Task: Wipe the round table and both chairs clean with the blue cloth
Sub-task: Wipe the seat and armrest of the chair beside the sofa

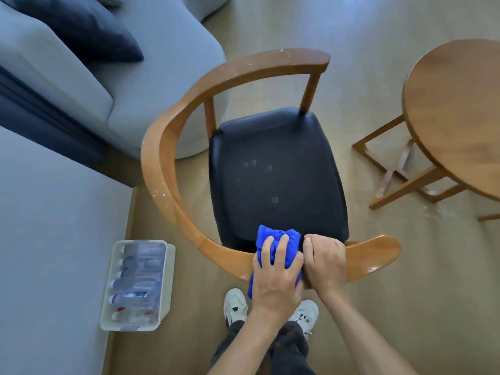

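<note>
A wooden chair (173,169) with a curved backrest rail and a dark padded seat (278,174) stands in front of me. The bunched blue cloth (281,239) lies over the near part of the rail. My left hand (276,277) grips the cloth, fingers curled over it. My right hand (324,261) curls round the rail right beside the cloth. White specks dot the rail's left and far parts. The round wooden table (457,112) stands at the right, partly cut off by the frame edge.
A grey sofa (151,58) with a dark cushion (89,31) fills the upper left. A grey surface (54,239) lies at the left. A white basket (167,266) of bottles sits on the floor beside it. My feet in white shoes (235,307) stand below the chair.
</note>
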{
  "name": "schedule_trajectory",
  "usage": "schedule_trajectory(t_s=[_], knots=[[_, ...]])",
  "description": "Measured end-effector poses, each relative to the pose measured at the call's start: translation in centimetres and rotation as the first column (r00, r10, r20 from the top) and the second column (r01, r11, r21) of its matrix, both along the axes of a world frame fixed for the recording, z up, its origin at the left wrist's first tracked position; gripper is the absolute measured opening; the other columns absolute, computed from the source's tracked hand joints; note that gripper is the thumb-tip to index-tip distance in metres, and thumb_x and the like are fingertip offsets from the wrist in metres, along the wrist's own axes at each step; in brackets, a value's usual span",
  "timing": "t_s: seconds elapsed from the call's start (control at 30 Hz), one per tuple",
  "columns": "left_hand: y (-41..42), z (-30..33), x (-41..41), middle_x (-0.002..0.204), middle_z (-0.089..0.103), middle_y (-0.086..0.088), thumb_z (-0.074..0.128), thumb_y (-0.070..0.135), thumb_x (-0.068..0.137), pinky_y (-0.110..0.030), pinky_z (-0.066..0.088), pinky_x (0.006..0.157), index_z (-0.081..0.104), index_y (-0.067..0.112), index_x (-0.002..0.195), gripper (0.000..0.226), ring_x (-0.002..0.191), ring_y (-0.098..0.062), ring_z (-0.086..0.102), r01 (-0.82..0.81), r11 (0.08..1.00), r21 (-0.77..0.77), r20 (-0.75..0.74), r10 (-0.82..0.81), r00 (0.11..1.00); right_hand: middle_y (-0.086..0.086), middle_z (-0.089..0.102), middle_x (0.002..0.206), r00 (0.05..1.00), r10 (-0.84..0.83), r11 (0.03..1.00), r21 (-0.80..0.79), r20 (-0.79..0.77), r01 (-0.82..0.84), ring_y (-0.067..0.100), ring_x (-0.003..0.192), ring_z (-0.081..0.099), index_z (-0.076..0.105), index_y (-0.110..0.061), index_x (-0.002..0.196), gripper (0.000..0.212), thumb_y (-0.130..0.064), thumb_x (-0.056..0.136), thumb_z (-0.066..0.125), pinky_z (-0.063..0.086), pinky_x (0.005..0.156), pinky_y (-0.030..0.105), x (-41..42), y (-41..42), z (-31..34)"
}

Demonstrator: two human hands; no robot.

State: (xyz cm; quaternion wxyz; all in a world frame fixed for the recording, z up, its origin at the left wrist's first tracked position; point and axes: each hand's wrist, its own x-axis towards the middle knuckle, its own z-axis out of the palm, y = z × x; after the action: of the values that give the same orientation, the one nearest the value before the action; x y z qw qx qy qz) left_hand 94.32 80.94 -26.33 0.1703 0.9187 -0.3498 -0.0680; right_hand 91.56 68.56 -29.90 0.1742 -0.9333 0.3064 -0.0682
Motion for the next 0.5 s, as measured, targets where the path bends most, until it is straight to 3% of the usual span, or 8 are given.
schedule_trajectory(t_s=[0.13, 0.3, 0.5], knots=[[6.7, -0.8, 6.2, 0.123, 0.059, -0.012, 0.062, 0.023, 0.069, -0.049, 0.048, 0.085, 0.065, 0.019, 0.095, 0.026, 0.115, -0.038, 0.049, 0.088, 0.996, -0.01, 0.098, -0.087, 0.991, -0.004, 0.067, 0.069, 1.0, -0.009, 0.999, -0.05, -0.019, 0.009, 0.019, 0.07, 0.065, 0.068, -0.016, 0.072, 0.035, -0.029, 0.09, 0.04, 0.034, 0.076, 0.03, 0.1, 0.6, -0.2], [13.6, 0.2, 16.6, 0.125, 0.058, -0.013, 0.057, 0.027, 0.072, -0.054, 0.043, 0.09, 0.067, 0.015, 0.094, 0.027, 0.12, -0.038, 0.046, 0.143, 0.967, 0.212, 0.228, -0.191, 0.955, -0.006, 0.066, 0.071, 0.998, -0.001, 0.999, -0.049, -0.068, -0.002, 0.018, 0.075, 0.063, 0.067, -0.019, 0.072, 0.036, -0.033, 0.09, 0.038, 0.034, 0.077, 0.031, 0.4, 0.9, -0.1], [5.9, -0.8, 5.6, 0.123, 0.06, -0.004, 0.064, 0.032, 0.074, -0.049, 0.042, 0.095, 0.065, 0.019, 0.087, 0.019, 0.119, -0.03, 0.05, 0.157, 0.983, -0.096, 0.05, -0.152, 0.987, -0.004, 0.066, 0.067, 0.997, -0.009, 0.994, -0.106, -0.072, 0.001, 0.023, 0.071, 0.064, 0.065, -0.019, 0.068, 0.037, -0.032, 0.089, 0.038, 0.033, 0.074, 0.035, 0.4, 0.7, 0.1]])
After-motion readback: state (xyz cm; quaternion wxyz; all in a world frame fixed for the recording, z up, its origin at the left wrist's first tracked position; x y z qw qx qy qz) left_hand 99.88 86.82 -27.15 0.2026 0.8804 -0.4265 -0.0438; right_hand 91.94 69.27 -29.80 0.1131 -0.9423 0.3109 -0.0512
